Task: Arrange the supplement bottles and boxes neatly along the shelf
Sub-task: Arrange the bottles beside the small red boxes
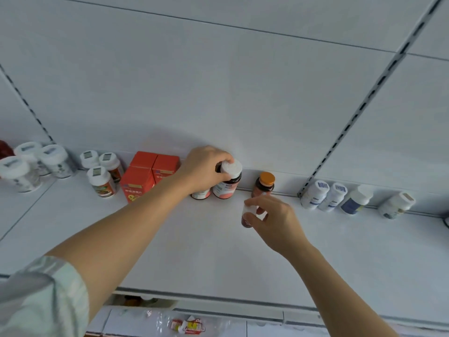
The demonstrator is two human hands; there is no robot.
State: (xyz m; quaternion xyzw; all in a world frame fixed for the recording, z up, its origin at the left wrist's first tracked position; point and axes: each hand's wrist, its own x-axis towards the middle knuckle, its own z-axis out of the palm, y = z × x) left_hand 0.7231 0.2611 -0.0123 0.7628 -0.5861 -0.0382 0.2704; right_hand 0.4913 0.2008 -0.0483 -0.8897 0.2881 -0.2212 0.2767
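My left hand (204, 167) grips the white cap of a dark bottle with a pink and white label (227, 187) that stands at the back of the white shelf (194, 251). A second, similar bottle (200, 194) stands just left of it, mostly hidden by my hand. My right hand (274, 220) holds a small dark red bottle with a white cap (248, 216) slightly above the shelf, in front of an orange-capped brown bottle (264, 183). Orange-red boxes (145, 175) stand to the left.
White-capped bottles (102, 171) and bigger white jars (31, 164) line the left end of the shelf. Several white bottles (335, 197) stand at the right, behind a slotted upright (359, 110). Small packets (189, 325) lie on a lower level.
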